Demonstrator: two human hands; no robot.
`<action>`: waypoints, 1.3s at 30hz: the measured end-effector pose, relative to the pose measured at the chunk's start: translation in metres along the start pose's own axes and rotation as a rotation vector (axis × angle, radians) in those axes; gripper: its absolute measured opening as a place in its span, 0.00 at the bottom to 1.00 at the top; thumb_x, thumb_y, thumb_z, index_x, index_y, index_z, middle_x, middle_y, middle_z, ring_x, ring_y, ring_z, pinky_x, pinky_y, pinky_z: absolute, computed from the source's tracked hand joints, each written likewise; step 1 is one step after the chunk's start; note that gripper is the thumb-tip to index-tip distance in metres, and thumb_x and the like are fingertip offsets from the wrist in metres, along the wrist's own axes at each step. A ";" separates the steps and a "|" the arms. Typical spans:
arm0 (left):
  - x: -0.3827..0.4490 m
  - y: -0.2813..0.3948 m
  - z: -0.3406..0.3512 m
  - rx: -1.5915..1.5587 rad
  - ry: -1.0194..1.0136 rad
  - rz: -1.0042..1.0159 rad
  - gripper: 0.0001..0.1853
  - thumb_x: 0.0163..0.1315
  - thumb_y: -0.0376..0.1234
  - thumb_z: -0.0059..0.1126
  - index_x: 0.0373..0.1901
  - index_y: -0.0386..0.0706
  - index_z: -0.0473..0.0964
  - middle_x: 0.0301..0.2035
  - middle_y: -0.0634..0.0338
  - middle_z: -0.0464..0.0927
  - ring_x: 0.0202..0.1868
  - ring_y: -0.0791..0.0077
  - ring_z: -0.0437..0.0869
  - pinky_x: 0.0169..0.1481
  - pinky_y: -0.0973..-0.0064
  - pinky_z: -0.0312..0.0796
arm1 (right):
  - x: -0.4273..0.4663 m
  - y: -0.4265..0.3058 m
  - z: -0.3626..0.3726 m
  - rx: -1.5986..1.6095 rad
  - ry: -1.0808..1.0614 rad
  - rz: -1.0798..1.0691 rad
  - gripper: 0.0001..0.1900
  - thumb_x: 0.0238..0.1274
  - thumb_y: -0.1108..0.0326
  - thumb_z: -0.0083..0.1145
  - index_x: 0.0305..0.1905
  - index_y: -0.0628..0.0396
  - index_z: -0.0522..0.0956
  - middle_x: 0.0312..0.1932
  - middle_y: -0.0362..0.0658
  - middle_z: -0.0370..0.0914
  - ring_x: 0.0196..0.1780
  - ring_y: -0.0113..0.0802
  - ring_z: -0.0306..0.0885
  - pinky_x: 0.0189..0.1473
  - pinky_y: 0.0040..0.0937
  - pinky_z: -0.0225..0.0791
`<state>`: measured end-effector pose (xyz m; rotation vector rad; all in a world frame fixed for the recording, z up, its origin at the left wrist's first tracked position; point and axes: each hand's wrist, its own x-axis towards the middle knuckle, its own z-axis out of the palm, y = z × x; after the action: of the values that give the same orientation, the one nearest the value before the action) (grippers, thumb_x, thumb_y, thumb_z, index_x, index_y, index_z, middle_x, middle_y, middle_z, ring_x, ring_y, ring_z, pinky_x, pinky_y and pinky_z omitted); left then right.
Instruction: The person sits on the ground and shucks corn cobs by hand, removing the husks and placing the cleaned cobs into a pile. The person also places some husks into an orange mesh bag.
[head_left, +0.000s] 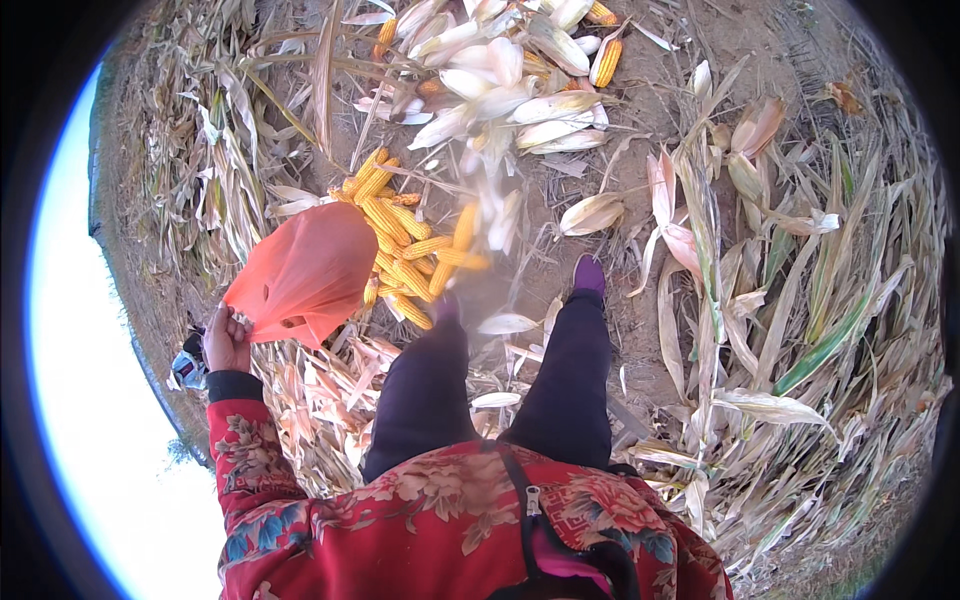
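My left hand (227, 339) grips the edge of a thin orange-red plastic bag (307, 262), which billows out to the right, away from the hand. A hole shows in the bag near its lower edge. Right beside the bag lies a heap of husked yellow corn cobs (397, 232) on the soil, reaching to my left shoe. Part of the heap is hidden behind the bag. My right hand is out of view. Farther forward is a pile of corn ears in pale husks (517, 82), some with yellow kernels showing.
Dry corn stalks and leaves (780, 322) cover the ground on the right, with more stalks (217, 142) on the left. Loose husks (322, 405) lie beside my left leg. A single husked-over ear (592, 214) rests ahead of my right shoe (589, 274). Another person (191, 360) appears at far left.
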<state>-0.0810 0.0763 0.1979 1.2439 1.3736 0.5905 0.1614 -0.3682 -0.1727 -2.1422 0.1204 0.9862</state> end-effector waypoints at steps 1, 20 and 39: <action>-0.006 -0.009 -0.012 -0.029 0.047 0.002 0.11 0.70 0.35 0.53 0.30 0.41 0.71 0.15 0.71 0.55 0.17 0.81 0.56 0.27 0.77 0.63 | -0.007 -0.015 -0.004 -0.011 -0.039 -0.024 0.13 0.67 0.63 0.51 0.51 0.56 0.77 0.39 0.46 0.80 0.43 0.40 0.80 0.47 0.35 0.72; 0.095 -0.032 0.105 -0.063 -0.255 -0.246 0.10 0.70 0.35 0.53 0.32 0.39 0.73 0.16 0.69 0.62 0.17 0.81 0.62 0.31 0.75 0.70 | -0.141 0.049 -0.187 -0.364 -0.147 0.445 0.14 0.65 0.61 0.52 0.50 0.56 0.78 0.37 0.49 0.81 0.42 0.44 0.81 0.47 0.38 0.73; 0.063 0.034 0.294 -0.016 -0.484 -0.156 0.11 0.72 0.36 0.49 0.38 0.38 0.76 0.16 0.72 0.58 0.19 0.85 0.58 0.33 0.79 0.66 | 0.231 -0.118 -0.091 -0.379 -0.039 -0.108 0.15 0.64 0.59 0.52 0.49 0.55 0.79 0.35 0.51 0.82 0.42 0.47 0.82 0.47 0.41 0.74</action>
<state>0.2136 0.0552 0.1331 1.1587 1.0410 0.1717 0.4222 -0.2962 -0.2219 -2.4381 -0.2163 1.0515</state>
